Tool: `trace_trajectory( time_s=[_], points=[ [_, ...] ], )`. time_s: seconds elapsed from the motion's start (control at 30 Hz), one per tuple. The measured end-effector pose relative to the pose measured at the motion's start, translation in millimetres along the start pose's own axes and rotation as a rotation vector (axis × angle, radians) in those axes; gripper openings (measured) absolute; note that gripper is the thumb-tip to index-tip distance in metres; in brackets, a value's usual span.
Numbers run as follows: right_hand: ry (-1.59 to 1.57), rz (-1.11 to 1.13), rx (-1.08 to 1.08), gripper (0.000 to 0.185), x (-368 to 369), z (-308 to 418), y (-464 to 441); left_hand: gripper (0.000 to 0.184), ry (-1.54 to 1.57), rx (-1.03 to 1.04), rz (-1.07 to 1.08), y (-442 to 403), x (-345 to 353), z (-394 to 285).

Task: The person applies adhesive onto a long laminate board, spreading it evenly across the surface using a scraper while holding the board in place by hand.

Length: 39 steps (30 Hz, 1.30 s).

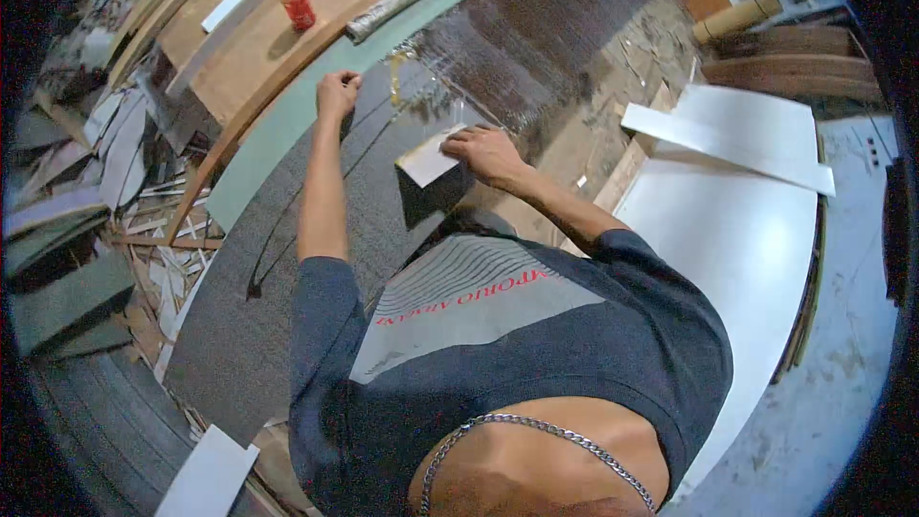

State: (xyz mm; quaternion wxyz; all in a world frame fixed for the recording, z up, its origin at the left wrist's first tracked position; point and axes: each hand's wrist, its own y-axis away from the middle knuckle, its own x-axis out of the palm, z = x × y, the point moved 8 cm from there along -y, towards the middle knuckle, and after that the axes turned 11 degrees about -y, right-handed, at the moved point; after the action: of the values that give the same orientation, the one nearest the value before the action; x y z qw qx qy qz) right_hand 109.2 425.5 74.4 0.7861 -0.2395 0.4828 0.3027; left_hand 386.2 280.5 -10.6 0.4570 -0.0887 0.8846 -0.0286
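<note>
My left hand is near the far edge of a dark speckled sheet, its fingers curled together; whatever may be between them is too small to make out. To its right, my right hand grips the right end of a white rectangular piece. The piece is tilted, with a dark face or shadow below its near edge. Beyond it, a shiny wet-looking patch with yellowish streaks lies on the surface, beside a dark brown glossy panel.
A red and yellow bottle stands on a wooden board at the back left, near a grey roll. White panels lie at the right. Offcuts are piled at the left. A brown tube lies at the back right.
</note>
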Motion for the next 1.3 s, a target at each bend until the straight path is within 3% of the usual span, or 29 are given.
trace_trajectory(
  time_s=[0.07, 0.13, 0.17, 0.2, 0.27, 0.43, 0.7, 0.83, 1.0, 1.07, 1.13, 1.17, 1.3],
  points=[
    [-0.031, 0.073, 0.013, 0.027, 1, 10, 18, 0.021, -0.004, -0.021, 0.065, 2, 2, -1],
    [-0.133, -0.098, 0.062, 0.032, -18, 3, 29, 0.022, -0.007, -0.051, 0.099, -3, 9, 3],
    [-0.22, -0.19, 0.073, 0.045, -26, -7, 35, 0.023, -0.063, -0.069, 0.111, -4, 11, 6],
    [-0.215, -0.186, 0.072, 0.045, -32, -16, 39, 0.025, -0.12, -0.091, 0.12, -4, 14, 9],
    [-0.568, -0.168, 0.436, 0.056, -39, -69, 43, 0.025, -0.108, -0.142, 0.161, -6, 15, 8],
    [-0.715, -0.265, 0.313, 0.057, -72, -111, -3, 0.026, -0.073, -0.125, 0.233, -8, 17, -2],
    [-0.009, -0.171, 0.327, 0.041, -85, -145, -124, 0.026, -0.079, -0.135, 0.146, 0, 9, -8],
    [0.079, -0.204, 0.154, 0.04, -67, -151, -148, 0.026, -0.165, -0.207, 0.094, 10, -5, -23],
    [0.11, 0.025, 0.135, 0.039, -59, -141, -168, 0.025, -0.129, -0.221, 0.075, 6, 7, -9],
    [0.109, -0.052, 0.02, 0.029, -46, -162, -167, 0.025, -0.133, -0.23, 0.082, 7, 4, -11],
    [0.128, 0.182, -0.069, 0.028, -46, -153, -162, 0.025, -0.131, -0.241, 0.084, 5, 7, -5],
    [0.086, 0.191, -0.153, 0.029, -52, -146, -157, 0.025, -0.153, -0.255, 0.08, 3, 10, -1],
    [0.115, 0.324, -0.101, 0.031, -38, -166, -137, 0.026, -0.125, -0.255, 0.087, 5, 10, -3]
  ],
)
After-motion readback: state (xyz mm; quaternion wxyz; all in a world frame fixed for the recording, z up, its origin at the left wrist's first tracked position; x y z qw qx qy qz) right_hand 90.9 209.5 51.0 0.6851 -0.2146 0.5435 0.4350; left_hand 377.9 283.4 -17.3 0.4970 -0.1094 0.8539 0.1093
